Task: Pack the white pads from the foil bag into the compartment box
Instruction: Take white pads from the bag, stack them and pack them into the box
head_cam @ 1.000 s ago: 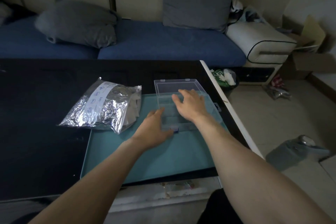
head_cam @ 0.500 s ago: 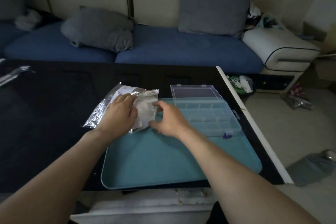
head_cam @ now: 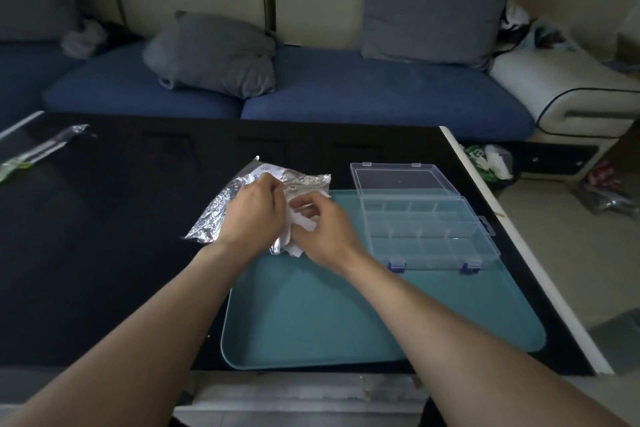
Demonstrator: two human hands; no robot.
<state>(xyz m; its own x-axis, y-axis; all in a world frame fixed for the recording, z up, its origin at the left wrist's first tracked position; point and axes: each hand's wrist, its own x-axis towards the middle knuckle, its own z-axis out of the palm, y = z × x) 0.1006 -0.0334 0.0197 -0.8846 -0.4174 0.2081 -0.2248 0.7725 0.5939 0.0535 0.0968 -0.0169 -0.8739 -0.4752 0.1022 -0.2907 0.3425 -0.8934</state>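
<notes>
A crinkled foil bag [head_cam: 221, 215] lies on the dark table at the teal tray's far left corner, its mouth facing right. My left hand [head_cam: 254, 218] grips the bag's mouth edge. My right hand [head_cam: 322, 232] pinches white pads [head_cam: 301, 218] sticking out of the mouth. More pads [head_cam: 292, 250] spill below my hands. The clear compartment box [head_cam: 433, 236] stands open on the tray's right side, lid [head_cam: 398, 177] laid back, its compartments bare.
The teal tray [head_cam: 346, 315] fills the near table area. A foil strip [head_cam: 41, 149] lies at the far left of the black table [head_cam: 104, 236]. The table's white right edge [head_cam: 519, 253] borders the floor. A blue sofa with grey cushions sits behind.
Both hands left the box and moved left to the foil bag. My left hand now grips the mouth and my right fingers have closed on pads drawn out of it.
</notes>
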